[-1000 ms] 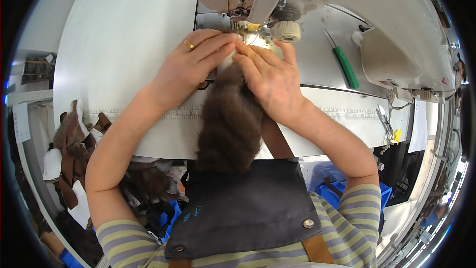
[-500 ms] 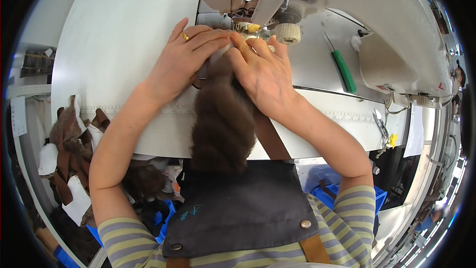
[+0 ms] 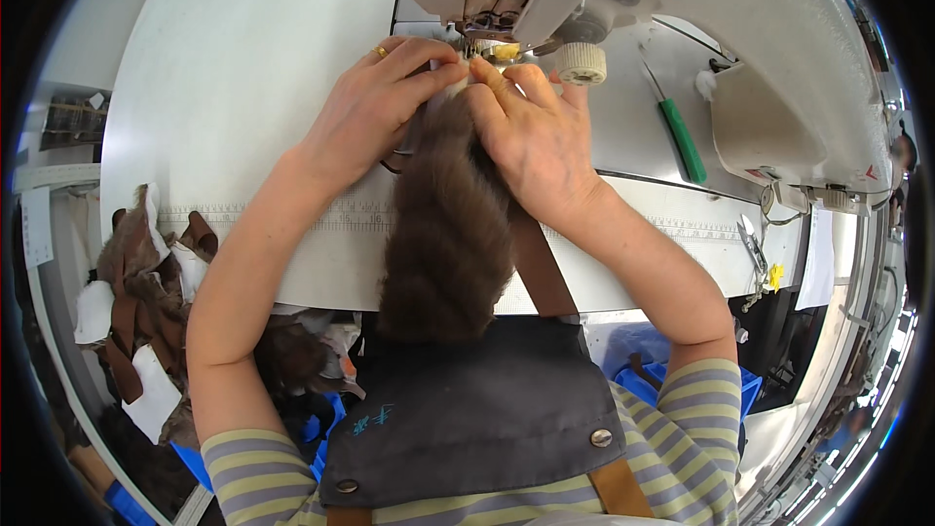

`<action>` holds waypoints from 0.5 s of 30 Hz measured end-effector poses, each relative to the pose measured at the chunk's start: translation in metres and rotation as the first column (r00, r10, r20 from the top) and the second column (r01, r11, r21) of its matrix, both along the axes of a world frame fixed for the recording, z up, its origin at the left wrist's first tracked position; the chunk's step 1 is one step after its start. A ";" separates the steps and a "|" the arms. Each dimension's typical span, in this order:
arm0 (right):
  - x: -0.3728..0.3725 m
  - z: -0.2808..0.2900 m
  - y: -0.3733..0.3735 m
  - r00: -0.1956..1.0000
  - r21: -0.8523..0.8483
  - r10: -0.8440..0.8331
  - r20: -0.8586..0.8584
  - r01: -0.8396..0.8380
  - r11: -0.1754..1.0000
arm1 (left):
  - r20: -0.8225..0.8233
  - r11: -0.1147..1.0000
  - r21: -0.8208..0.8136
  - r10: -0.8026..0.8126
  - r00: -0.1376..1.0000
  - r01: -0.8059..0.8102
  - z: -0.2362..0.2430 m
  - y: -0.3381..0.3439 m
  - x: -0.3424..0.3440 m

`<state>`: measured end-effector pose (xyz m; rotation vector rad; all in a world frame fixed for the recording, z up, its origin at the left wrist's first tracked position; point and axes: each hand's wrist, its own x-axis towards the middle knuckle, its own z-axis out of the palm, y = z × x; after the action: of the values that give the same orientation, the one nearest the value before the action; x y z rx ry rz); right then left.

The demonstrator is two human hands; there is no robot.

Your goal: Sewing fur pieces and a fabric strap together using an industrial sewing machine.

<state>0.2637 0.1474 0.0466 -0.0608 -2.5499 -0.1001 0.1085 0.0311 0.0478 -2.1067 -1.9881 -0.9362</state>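
A piece of brown fur (image 3: 443, 224) runs from the needle area of a sewing machine (image 3: 492, 0) down over the table's front edge. My left hand (image 3: 390, 97) pinches its far end from the left, fingertips just in front of the presser foot. From the right, my right hand (image 3: 536, 127) grips the same end, thumb and index finger close to the left fingertips. A brown strap-like strip (image 3: 541, 268) hangs beside the fur and passes under my right hand. The needle point and the fur's edge are hidden by my fingers.
A green-handled awl (image 3: 682, 141) lies right of the machine head. Small thread snips (image 3: 753, 244) rest near the table's right front edge. Brown fur and strip scraps (image 3: 146, 282) are heaped at the left. A printed ruler (image 3: 351, 214) crosses the white table (image 3: 224, 68).
Both hands have shifted slightly right along with the fur. My left fingers have curled in more tightly, and the thumb no longer sticks out.
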 end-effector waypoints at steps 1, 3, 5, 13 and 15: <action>0.001 0.000 0.000 1.000 0.001 0.001 -0.001 -0.001 1.000 | -0.019 1.000 0.031 -0.003 1.000 0.004 -0.002 0.001 -0.001; 0.004 0.001 0.000 0.998 0.041 -0.054 0.042 0.053 0.998 | -0.040 0.998 0.062 -0.007 0.999 0.009 -0.005 0.002 -0.003; 0.005 0.002 -0.002 0.997 0.035 -0.054 0.050 0.052 0.998 | 0.055 0.993 0.113 0.018 0.998 -0.024 -0.009 0.003 -0.003; -0.002 -0.001 0.006 0.997 -0.030 -0.036 0.069 0.038 0.999 | 0.072 0.993 0.112 0.021 0.997 -0.029 -0.009 0.009 -0.007; -0.004 -0.004 0.008 0.993 0.025 0.056 -0.106 -0.053 0.998 | 0.062 0.992 0.119 0.022 0.998 -0.029 -0.009 0.008 -0.006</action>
<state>0.2594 0.1551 0.0421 0.0119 -2.4409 -0.1016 0.1029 0.0393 0.0384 -2.0081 -1.9286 -1.0986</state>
